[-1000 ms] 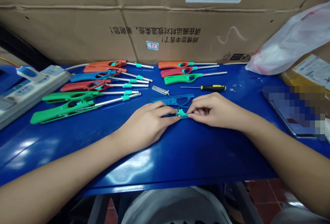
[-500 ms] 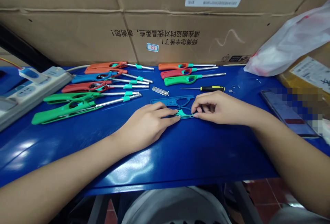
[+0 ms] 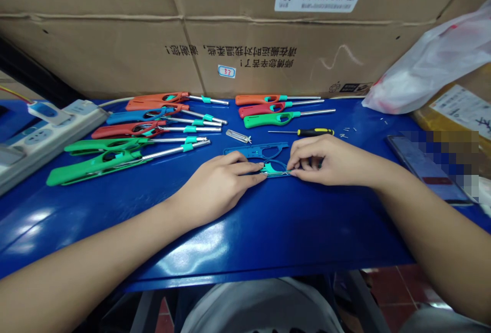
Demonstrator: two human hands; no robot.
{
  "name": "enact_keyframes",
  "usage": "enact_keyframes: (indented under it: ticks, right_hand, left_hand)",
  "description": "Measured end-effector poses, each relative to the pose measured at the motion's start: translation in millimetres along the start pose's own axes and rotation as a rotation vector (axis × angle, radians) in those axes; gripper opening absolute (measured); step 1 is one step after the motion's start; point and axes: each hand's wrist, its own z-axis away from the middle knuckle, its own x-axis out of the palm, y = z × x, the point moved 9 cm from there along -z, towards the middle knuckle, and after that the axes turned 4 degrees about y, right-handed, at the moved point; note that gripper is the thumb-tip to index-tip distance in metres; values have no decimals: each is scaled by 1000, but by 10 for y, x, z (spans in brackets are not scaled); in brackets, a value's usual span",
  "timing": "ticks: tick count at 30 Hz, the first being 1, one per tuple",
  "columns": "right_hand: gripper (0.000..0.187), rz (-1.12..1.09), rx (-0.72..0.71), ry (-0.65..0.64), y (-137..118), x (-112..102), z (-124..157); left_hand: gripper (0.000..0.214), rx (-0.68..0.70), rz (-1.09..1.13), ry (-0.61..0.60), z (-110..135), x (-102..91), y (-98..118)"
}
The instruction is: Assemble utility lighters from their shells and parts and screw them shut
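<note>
Between my hands lies a blue lighter casing half with a teal trigger in it. My left hand has its thumb and fingertips closed on the casing by the trigger, and covers the handle end. At the other end, my right hand pinches at a thin wire beside the casing; its fingertips hide part of that end. Just behind lies the other blue casing half, touching or close to my fingers. A clear lighter fuel tank rests behind that.
Several lighters, some with opened casings, lie at left. Three closed lighters lie at the back. A screwdriver and small screws are right of centre. A power strip, phone and plastic bag border the table; a carton stands behind.
My right hand has shifted very slightly to the right along the wire, showing a bit more of the casing end. My left hand stays in place.
</note>
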Motion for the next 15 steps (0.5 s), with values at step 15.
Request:
enact_keyframes:
  ticks: [15]
  right_hand:
    - [8, -38, 33, 30, 8, 34, -16]
  left_hand:
    - [33, 3, 3, 3, -3, -7, 5]
